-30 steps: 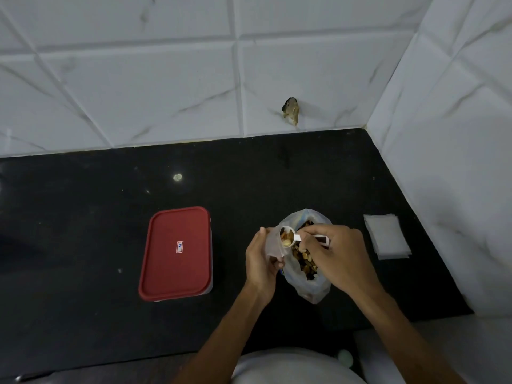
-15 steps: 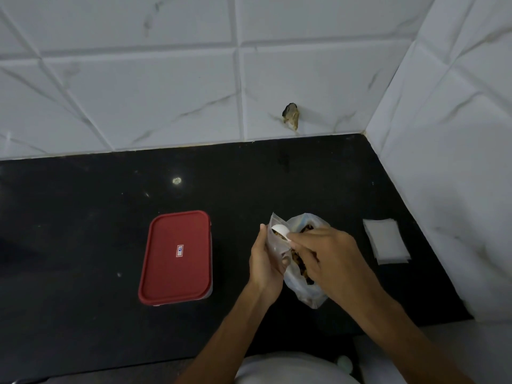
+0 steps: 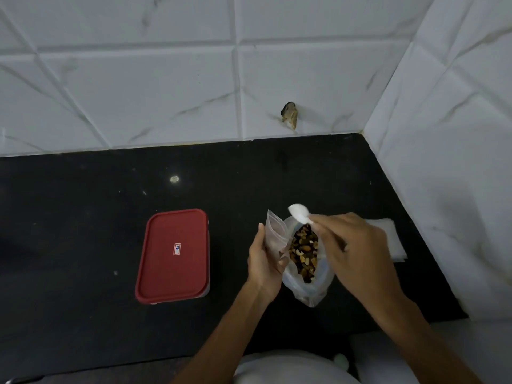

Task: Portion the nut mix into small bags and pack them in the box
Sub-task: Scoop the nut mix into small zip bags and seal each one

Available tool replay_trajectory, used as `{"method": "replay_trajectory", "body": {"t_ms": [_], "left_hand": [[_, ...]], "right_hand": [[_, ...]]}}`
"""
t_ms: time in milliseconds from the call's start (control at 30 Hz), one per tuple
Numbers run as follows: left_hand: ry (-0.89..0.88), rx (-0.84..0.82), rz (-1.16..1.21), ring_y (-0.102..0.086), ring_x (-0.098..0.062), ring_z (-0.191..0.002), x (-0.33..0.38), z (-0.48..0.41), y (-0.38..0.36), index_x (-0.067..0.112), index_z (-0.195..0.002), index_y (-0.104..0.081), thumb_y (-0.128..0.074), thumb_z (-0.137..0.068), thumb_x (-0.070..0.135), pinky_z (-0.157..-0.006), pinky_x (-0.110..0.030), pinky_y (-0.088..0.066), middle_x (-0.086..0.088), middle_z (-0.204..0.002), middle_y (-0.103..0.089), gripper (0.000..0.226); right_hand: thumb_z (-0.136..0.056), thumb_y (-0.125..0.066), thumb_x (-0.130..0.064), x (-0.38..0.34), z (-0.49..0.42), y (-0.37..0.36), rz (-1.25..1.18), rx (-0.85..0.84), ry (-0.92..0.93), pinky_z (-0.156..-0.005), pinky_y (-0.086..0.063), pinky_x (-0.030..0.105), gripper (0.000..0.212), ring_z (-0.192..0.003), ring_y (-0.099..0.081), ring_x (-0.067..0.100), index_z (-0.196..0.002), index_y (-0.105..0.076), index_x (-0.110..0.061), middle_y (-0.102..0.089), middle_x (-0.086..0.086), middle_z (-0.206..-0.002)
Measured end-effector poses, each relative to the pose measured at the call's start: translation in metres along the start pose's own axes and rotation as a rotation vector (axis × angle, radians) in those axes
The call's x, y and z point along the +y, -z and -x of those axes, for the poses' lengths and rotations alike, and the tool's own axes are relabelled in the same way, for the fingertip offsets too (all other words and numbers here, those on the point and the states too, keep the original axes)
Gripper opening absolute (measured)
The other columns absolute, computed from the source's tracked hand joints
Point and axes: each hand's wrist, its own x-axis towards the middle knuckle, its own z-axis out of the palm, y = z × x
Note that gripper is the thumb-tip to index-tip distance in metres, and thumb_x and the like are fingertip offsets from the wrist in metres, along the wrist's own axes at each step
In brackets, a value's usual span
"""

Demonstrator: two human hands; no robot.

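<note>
Gripping a small bag upright, the left hand has thumb & fingers curled round its lower half. The bag is clear plastic w/ a zip-type top edge, its top corner pointing up; what is inside can't be made out.

The right hand is closed, fingertips pinching the handle of a white scoop. The scoop's bowl is blurred and sits just right of the small bag's top, over the far rim of the big bag.

The big bag is thin clear plastic, mouth open between the 2 hands, standing on the black counter toward its front edge, right of centre. The nut mix fills it: tan, pale & dark brown pieces, some curved like cashews.

A flat stack of white sheets or bags lies past the right hand, near the counter's right edge; it is partly hidden by the hand.

The box sits well left of the hands, mid-counter, closed under a red rectangular lid w/ rounded corners; a clear base shows along its edges. A small white sticker w/ a red border is centred on the lid; its dark marks are too small to read.

White marble-look tiles rise from the counter's back & right edges, w/ a chipped hole low on the back wall near the back-right corner.
</note>
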Motion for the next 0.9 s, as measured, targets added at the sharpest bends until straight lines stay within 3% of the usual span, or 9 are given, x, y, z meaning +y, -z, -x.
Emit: {"method": "replay_trajectory", "body": {"t_ms": [67,133,267,367,433,500,633,767,900], "left_hand": [[-0.002,0.029,0.009,-0.053,-0.008,-0.053,0.001,-0.001,0.005,0.012,-0.095,-0.081,-0.053,-0.100,0.049,-0.041,-0.019,-0.044,-0.005,-0.076,-0.062,0.047],[-0.016,0.072,0.017,-0.054,-0.009,-0.055,-0.002,-0.005,0.014,0.014,-0.105,-0.073,-0.055,-0.099,0.048,-0.041,-0.018,-0.042,-0.005,-0.078,-0.063,0.039],[-0.019,0.071,0.010,-0.058,-0.010,-0.056,-0.008,-0.007,0.026,0.014,-0.112,-0.070,-0.053,-0.099,0.050,-0.042,-0.020,-0.045,-0.005,-0.078,-0.064,0.041],[-0.033,0.059,0.024,-0.056,-0.009,-0.054,-0.012,-0.009,0.029,0.014,-0.099,-0.076,-0.047,-0.103,0.049,-0.042,-0.020,-0.044,-0.004,-0.074,-0.063,0.045],[-0.050,0.068,0.021,-0.051,-0.009,-0.054,-0.015,-0.011,0.030,0.014,-0.100,-0.074,-0.049,-0.101,0.050,-0.042,-0.019,-0.040,-0.002,-0.073,-0.060,0.044],[-0.071,0.097,0.007,-0.050,-0.008,-0.054,-0.017,-0.014,0.030,0.014,-0.103,-0.070,-0.049,-0.101,0.050,-0.043,-0.019,-0.038,-0.003,-0.075,-0.061,0.042],[-0.098,0.119,-0.014,-0.048,-0.009,-0.052,-0.021,-0.018,0.029,0.013,-0.100,-0.069,-0.048,-0.102,0.050,-0.042,-0.020,-0.036,-0.004,-0.074,-0.057,0.043],[-0.087,0.132,-0.034,-0.047,-0.011,-0.047,-0.028,-0.025,0.033,0.010,-0.107,-0.065,-0.050,-0.099,0.053,-0.042,-0.020,-0.036,-0.004,-0.066,-0.053,0.046],[-0.087,0.136,-0.030,-0.046,-0.011,-0.045,-0.033,-0.029,0.035,0.009,-0.111,-0.061,-0.051,-0.098,0.053,-0.041,-0.020,-0.035,-0.002,-0.063,-0.053,0.047]], "right_hand": [[-0.089,-0.066,-0.015,0.025,0.006,-0.003,-0.070,0.013,-0.166,-0.072,-0.055,0.022,0.015,-0.078,-0.063,0.001,-0.101,-0.074,-0.012,-0.070,-0.007,-0.086],[-0.089,-0.068,-0.014,0.047,0.016,-0.014,-0.029,-0.078,-0.271,-0.074,-0.055,0.026,0.006,-0.072,-0.057,-0.006,-0.092,-0.072,-0.018,-0.063,-0.015,-0.078],[-0.092,-0.065,-0.015,0.072,0.039,-0.043,0.060,-0.278,-0.338,-0.070,-0.045,0.011,0.011,-0.076,-0.060,0.001,-0.099,-0.073,-0.014,-0.067,-0.004,-0.086],[-0.095,-0.061,-0.017,0.076,0.045,-0.058,0.110,-0.358,-0.379,-0.076,-0.052,0.024,0.014,-0.083,-0.064,0.015,-0.099,-0.073,-0.012,-0.067,0.003,-0.089],[-0.094,-0.058,-0.012,0.078,0.044,-0.065,0.136,-0.343,-0.351,-0.077,-0.052,0.037,0.017,-0.085,-0.064,0.025,-0.098,-0.074,-0.007,-0.069,0.010,-0.090],[-0.095,-0.055,-0.010,0.078,0.042,-0.073,0.135,-0.350,-0.324,-0.076,-0.053,0.040,0.019,-0.083,-0.064,0.026,-0.096,-0.073,-0.006,-0.069,0.011,-0.088],[-0.096,-0.060,-0.016,0.084,0.038,-0.080,0.036,-0.303,-0.401,-0.061,-0.048,0.011,0.020,-0.065,-0.059,0.001,-0.080,-0.072,-0.015,-0.065,-0.004,-0.072],[-0.092,-0.066,-0.013,0.090,0.038,-0.072,-0.077,-0.333,-0.434,-0.068,-0.046,0.002,0.011,-0.072,-0.061,-0.010,-0.092,-0.077,-0.017,-0.072,-0.009,-0.082],[-0.092,-0.067,-0.015,0.092,0.036,-0.076,-0.093,-0.343,-0.466,-0.071,-0.044,-0.001,0.011,-0.075,-0.061,-0.009,-0.096,-0.077,-0.015,-0.074,-0.008,-0.091]]}}
